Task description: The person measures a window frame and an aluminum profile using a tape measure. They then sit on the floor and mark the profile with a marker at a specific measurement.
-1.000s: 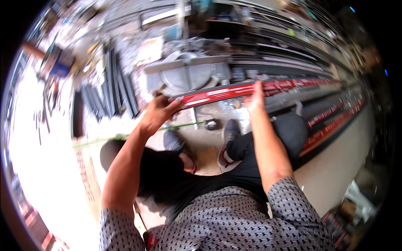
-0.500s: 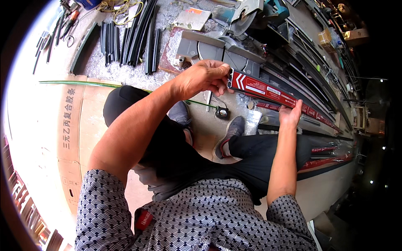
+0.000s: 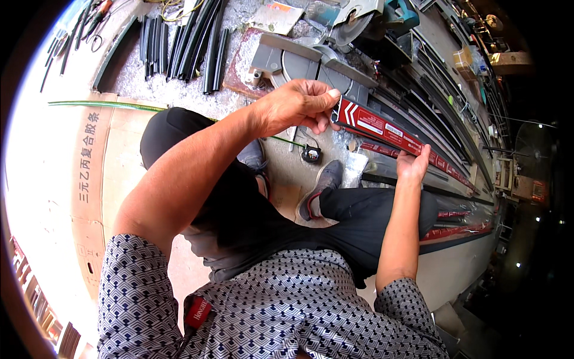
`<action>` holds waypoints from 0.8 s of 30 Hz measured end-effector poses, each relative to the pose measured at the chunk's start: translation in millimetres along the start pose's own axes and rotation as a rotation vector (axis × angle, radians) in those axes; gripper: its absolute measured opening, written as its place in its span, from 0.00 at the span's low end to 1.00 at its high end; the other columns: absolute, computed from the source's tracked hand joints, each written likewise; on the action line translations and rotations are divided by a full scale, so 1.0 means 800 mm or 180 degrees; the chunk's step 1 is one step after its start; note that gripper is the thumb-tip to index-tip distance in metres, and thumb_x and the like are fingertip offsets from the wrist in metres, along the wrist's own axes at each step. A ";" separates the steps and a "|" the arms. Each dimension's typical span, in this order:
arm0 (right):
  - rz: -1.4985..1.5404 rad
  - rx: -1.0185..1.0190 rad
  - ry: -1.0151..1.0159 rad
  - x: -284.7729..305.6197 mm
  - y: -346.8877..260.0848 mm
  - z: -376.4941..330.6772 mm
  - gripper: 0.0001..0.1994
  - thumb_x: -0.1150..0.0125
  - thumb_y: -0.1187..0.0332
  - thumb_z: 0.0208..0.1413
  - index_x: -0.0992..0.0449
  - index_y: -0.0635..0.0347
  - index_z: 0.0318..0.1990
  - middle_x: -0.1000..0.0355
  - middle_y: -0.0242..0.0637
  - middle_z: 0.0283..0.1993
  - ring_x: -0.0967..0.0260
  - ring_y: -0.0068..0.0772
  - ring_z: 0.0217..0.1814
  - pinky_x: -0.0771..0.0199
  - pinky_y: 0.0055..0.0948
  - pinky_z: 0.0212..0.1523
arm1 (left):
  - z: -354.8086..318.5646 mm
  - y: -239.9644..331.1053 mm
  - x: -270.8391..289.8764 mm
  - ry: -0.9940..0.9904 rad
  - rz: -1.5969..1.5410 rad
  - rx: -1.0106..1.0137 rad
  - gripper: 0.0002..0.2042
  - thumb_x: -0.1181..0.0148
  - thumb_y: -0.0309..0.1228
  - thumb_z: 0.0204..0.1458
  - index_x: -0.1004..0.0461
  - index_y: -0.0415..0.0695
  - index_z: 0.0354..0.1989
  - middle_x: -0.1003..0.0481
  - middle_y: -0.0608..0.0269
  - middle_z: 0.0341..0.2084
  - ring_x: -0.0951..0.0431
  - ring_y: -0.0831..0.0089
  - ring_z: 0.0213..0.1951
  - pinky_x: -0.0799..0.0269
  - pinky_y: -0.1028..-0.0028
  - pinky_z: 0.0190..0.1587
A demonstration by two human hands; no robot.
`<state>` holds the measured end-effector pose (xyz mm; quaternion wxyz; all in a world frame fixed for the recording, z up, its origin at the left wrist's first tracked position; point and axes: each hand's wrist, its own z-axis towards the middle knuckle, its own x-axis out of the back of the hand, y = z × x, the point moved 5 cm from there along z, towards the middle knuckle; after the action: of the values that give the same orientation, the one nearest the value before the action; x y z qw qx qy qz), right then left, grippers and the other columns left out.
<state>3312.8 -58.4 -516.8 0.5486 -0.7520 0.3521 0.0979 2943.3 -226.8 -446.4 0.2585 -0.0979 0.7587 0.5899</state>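
Observation:
A long dark profile bar (image 3: 382, 128) with red printed film on its face stretches from the middle toward the right, its near end showing a hollow section. My left hand (image 3: 299, 106) has thumb and fingers closed at that near end. Farther along, my right hand (image 3: 414, 164) cups the bar from below, with the thumb up along its side. Beneath the bar lies another red-filmed strip (image 3: 379, 148). Behind my left hand stands a mitre saw, its grey base (image 3: 299, 66) and toothed blade (image 3: 353, 29) in view.
A black tape measure (image 3: 311, 154) lies on the floor between my shoes, its green tape running left past my knee. Short black profiles (image 3: 197, 42) lie at the far left. Flat cardboard (image 3: 89, 179) covers the left floor. Long bars (image 3: 442, 102) fill the right side.
The view has shifted slightly, and the bar's near end sits a little farther right in it. Both hands keep their places on the bar.

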 end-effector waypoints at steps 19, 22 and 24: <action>-0.0150 -0.0133 -0.0023 -0.005 -0.002 -0.002 0.25 0.56 0.47 0.73 0.31 0.64 0.56 0.23 0.43 0.52 0.22 0.41 0.53 0.18 0.48 0.55 | 0.004 -0.006 0.000 0.0259 0.0222 -0.0186 0.19 0.45 0.49 0.67 0.26 0.43 0.37 0.23 0.65 0.25 0.22 0.80 0.30 0.28 0.77 0.37; -0.0154 -0.0161 -0.0002 -0.004 -0.003 -0.001 0.25 0.56 0.47 0.73 0.30 0.64 0.55 0.22 0.43 0.50 0.22 0.41 0.52 0.17 0.48 0.55 | 0.004 -0.003 -0.002 0.0237 0.0224 -0.0230 0.19 0.45 0.49 0.67 0.26 0.43 0.37 0.22 0.64 0.26 0.23 0.81 0.29 0.29 0.78 0.36; -0.0151 -0.0169 0.0030 -0.006 -0.003 -0.003 0.25 0.56 0.47 0.73 0.30 0.64 0.55 0.22 0.43 0.50 0.21 0.41 0.52 0.17 0.48 0.54 | 0.004 -0.004 -0.002 0.0256 0.0229 -0.0260 0.19 0.45 0.49 0.67 0.26 0.43 0.37 0.21 0.63 0.27 0.23 0.82 0.28 0.30 0.78 0.35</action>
<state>3310.1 -58.1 -511.8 0.5290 -0.7748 0.3340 0.0906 2947.0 -225.3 -448.8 0.2022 -0.1046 0.7468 0.6248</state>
